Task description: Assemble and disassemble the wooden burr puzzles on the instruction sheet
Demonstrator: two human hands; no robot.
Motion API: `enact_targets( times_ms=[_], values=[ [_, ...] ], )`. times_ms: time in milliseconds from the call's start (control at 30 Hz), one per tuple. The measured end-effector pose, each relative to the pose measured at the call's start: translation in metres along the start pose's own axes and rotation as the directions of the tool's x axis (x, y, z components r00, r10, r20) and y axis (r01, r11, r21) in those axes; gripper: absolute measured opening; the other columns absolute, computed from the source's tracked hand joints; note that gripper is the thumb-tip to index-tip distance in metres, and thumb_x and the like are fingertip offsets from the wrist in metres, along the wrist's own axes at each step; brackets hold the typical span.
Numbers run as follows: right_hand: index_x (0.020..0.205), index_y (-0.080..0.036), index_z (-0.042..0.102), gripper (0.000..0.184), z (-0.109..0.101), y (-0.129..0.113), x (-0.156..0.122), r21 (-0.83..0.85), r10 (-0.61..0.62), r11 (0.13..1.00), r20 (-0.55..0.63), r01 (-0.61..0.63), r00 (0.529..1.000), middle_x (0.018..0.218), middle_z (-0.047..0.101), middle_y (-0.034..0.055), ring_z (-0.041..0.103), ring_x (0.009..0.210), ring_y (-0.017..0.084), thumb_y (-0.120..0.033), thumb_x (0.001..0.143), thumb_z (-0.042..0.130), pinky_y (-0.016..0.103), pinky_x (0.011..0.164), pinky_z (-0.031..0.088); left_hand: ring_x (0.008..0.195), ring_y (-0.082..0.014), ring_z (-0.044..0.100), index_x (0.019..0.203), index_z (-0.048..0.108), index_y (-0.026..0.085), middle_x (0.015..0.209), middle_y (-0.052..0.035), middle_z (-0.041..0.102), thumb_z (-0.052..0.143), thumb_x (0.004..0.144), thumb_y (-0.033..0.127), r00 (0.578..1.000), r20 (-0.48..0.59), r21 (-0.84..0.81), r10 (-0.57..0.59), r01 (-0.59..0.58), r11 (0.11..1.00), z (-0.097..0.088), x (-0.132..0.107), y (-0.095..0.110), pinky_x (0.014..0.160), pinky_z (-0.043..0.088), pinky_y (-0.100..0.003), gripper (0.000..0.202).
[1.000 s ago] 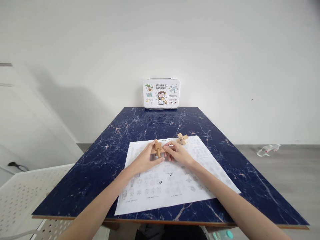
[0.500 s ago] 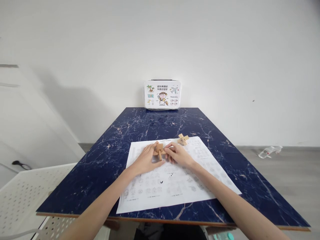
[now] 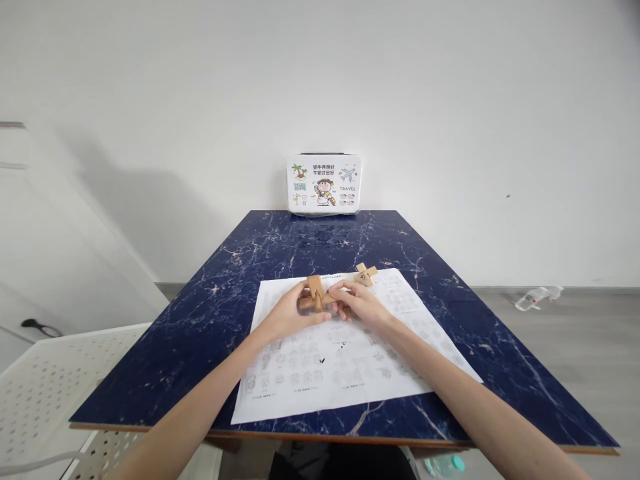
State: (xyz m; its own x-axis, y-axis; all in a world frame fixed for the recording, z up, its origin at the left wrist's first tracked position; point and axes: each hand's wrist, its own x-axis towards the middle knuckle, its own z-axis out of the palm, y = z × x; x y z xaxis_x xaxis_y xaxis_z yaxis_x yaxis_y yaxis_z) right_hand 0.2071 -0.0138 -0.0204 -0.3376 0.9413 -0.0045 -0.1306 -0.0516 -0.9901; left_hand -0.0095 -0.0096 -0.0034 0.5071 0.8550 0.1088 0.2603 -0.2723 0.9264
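Observation:
Above the printed sheet (image 3: 300, 353), a small wooden interlocking puzzle (image 3: 316, 287) of crossed blocks is held between both hands. My left hand (image 3: 293, 312) curls around its left side, with the thumb stretched along the near side. From the right, my right hand (image 3: 357, 303) pinches the end of a crosswise block with thumb and forefinger. The other right fingers fold underneath, partly hidden. Just beyond my right hand, a second cross-shaped wooden puzzle (image 3: 365, 274) with a dark mark lies at the sheet's far edge.
A white cartoon-printed case (image 3: 324, 185) stands against the wall at the far edge of the blue marble-patterned table (image 3: 200, 320). To the left is a white perforated surface (image 3: 40, 380). A clear plastic item (image 3: 535, 298) lies on the floor at right.
The held puzzle has been tilted, so its broad upright block now stands higher above the fingers. My left fingers have shifted lower around it. The other puzzle stays put on the sheet.

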Motion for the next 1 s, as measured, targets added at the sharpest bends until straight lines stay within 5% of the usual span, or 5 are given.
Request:
enact_targets(
  times_ms=[200, 367, 433, 667, 1000],
  values=[
    [0.1, -0.022, 0.062, 0.039, 0.005, -0.01, -0.006, -0.135, -0.213, 0.967, 0.051, 0.218, 0.976, 0.071, 0.064, -0.0017, 0.055, 0.052, 0.012, -0.06, 0.091, 0.07, 0.026, 0.048, 0.043, 0.116, -0.0322, 0.067, 0.134, 0.057, 0.02, 0.124, -0.0137, 0.071, 0.075, 0.089, 0.056, 0.998, 0.058, -0.163, 0.013, -0.004, 0.987, -0.005, 0.002, -0.009, 0.098, 0.052, -0.046, 0.06],
    [0.095, -0.023, 0.059, 0.039, 0.007, -0.01, -0.006, -0.167, -0.3, 0.938, 0.053, 0.304, 0.953, 0.067, 0.06, -0.0036, 0.052, 0.047, 0.011, -0.061, 0.094, 0.066, 0.025, 0.044, 0.04, 0.122, -0.0316, 0.065, 0.164, 0.013, 0.032, 0.126, -0.0131, 0.068, 0.073, 0.088, 0.063, 0.995, 0.093, -0.276, 0.046, -0.019, 0.961, -0.006, -0.002, -0.013, 0.104, 0.048, -0.05, 0.102],
    [0.092, -0.023, 0.057, 0.04, 0.006, -0.009, -0.006, -0.147, -0.285, 0.947, 0.039, 0.287, 0.958, 0.062, 0.059, -0.0046, 0.051, 0.046, 0.01, -0.062, 0.094, 0.065, 0.025, 0.045, 0.04, 0.123, -0.0318, 0.064, 0.165, 0.009, 0.034, 0.127, -0.0129, 0.067, 0.082, 0.083, 0.057, 0.993, 0.094, -0.256, 0.066, -0.04, 0.966, -0.005, -0.003, -0.013, 0.107, 0.047, -0.052, 0.112],
    [0.09, -0.025, 0.054, 0.043, 0.002, -0.009, -0.007, -0.064, -0.251, 0.966, 0.0, 0.251, 0.968, 0.056, 0.055, -0.0064, 0.048, 0.047, 0.012, -0.066, 0.092, 0.067, 0.026, 0.046, 0.04, 0.131, -0.0332, 0.06, 0.155, 0.038, 0.03, 0.148, -0.0143, 0.057, 0.083, 0.084, 0.042, 0.999, 0.023, -0.141, 0.042, -0.038, 0.989, -0.004, -0.001, -0.011, 0.109, 0.047, -0.052, 0.085],
    [0.092, -0.025, 0.058, 0.045, 0.002, -0.006, -0.006, -0.171, -0.284, 0.945, -0.008, 0.279, 0.959, 0.061, 0.058, -0.0048, 0.048, 0.046, 0.011, -0.069, 0.091, 0.066, 0.027, 0.046, 0.039, 0.119, -0.0319, 0.068, 0.128, 0.062, 0.023, 0.128, -0.0106, 0.071, 0.082, 0.083, 0.043, 1.0, -0.01, -0.083, 0.028, -0.029, 0.996, -0.004, -0.003, 0.003, 0.104, 0.051, -0.05, 0.053]
  ],
)
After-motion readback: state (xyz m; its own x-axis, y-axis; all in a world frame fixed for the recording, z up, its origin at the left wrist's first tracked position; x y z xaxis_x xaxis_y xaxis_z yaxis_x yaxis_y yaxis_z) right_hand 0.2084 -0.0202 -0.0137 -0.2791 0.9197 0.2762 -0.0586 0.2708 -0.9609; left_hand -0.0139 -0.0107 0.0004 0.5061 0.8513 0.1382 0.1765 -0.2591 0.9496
